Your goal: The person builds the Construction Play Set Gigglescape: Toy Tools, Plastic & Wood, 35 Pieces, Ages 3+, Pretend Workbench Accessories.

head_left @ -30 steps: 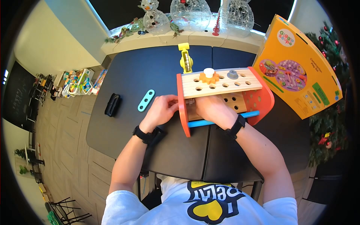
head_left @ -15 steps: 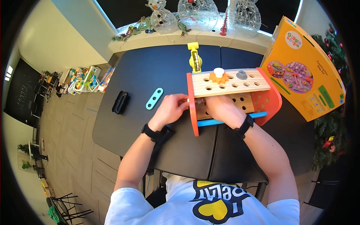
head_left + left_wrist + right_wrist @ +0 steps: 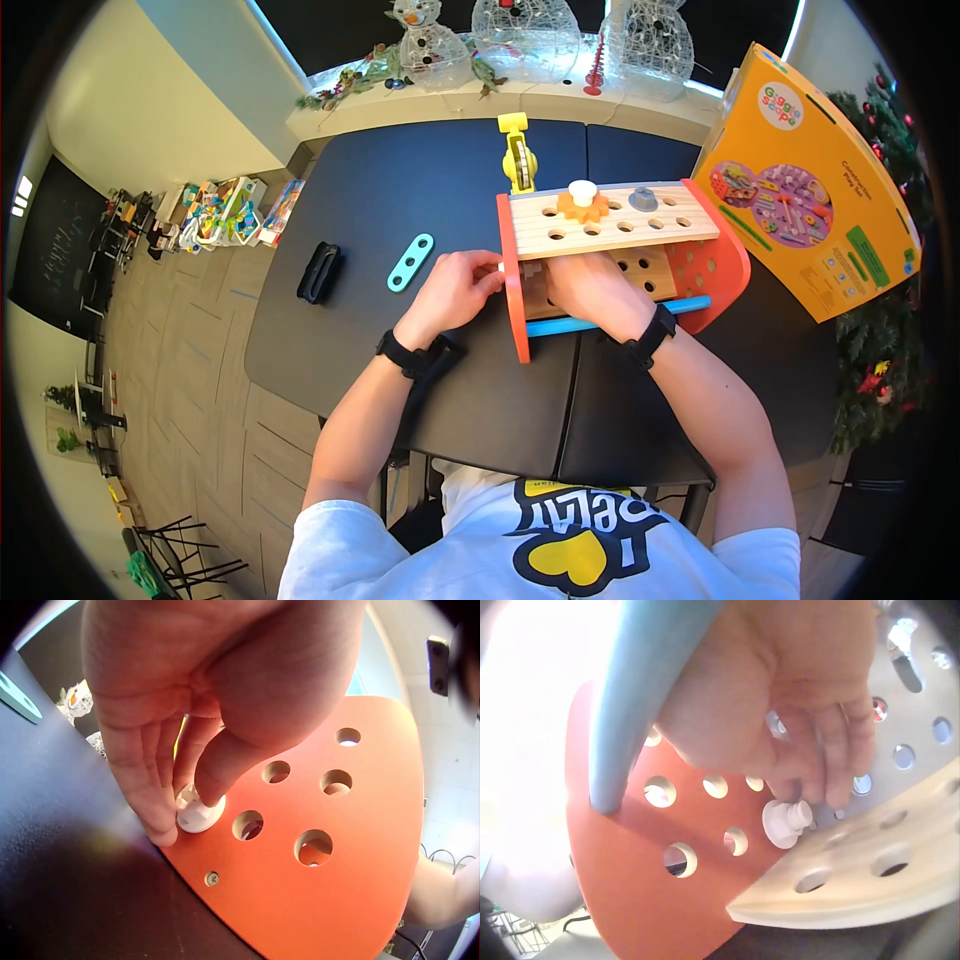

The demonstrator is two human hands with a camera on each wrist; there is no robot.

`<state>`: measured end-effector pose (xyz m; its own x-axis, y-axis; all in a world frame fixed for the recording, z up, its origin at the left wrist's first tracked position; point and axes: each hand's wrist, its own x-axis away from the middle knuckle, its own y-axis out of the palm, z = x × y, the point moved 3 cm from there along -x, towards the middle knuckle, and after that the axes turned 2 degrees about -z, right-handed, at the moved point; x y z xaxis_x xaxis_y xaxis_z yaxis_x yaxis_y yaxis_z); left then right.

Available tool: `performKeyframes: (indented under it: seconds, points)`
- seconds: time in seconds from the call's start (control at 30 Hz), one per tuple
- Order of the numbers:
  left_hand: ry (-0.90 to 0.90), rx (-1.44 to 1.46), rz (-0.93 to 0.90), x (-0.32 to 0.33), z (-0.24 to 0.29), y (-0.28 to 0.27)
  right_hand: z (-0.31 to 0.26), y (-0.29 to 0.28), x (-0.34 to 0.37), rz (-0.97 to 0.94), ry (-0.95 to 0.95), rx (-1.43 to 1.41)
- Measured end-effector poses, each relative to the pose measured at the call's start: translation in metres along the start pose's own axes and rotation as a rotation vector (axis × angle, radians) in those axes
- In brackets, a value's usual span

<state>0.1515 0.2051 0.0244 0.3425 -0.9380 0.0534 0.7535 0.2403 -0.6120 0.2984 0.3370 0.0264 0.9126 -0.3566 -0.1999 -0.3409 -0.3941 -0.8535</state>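
Note:
On the dark table stands a wooden toy workbench [image 3: 650, 228] with red side panels [image 3: 360, 847] full of round holes. At the outer face of its left panel, my left hand [image 3: 455, 290] pinches the head of a white toy bolt [image 3: 201, 814] between thumb and fingers. My right hand [image 3: 592, 290] reaches inside, under the wooden top. Its bent fingertips [image 3: 836, 796] come right to a white flanged piece [image 3: 786, 823] by the panel's inner face. I cannot tell if they grip it. A blue rod [image 3: 620, 316] crosses the open front below my right wrist.
An orange gear [image 3: 583, 208] with a white bolt and a grey nut [image 3: 643, 200] sit on the bench top. Behind it stands a yellow toy piece [image 3: 518, 155]. Leftward lie a teal three-hole strip [image 3: 410, 263] and a black case [image 3: 320, 273]. An orange box [image 3: 805, 185] leans at right.
The view has shifted slightly, so the bench appears further right than a second ago. Both hands stay at the left panel, with only small finger movements.

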Motion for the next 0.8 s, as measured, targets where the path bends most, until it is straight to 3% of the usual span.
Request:
performKeyframes:
  seconds: [0.5, 0.6, 0.8]
  points:
    - [-0.009, 0.004, -0.012, -0.001, -0.003, 0.002, -0.008, -0.009, 0.000, -0.037, -0.019, -0.072]
    - [-0.007, 0.014, -0.011, 0.000, -0.003, 0.001, -0.004, -0.003, -0.002, -0.149, 0.018, -0.031]
    - [-0.020, -0.003, -0.016, 0.001, 0.002, 0.000, -0.014, -0.014, -0.001, -0.108, 0.019, -0.023]
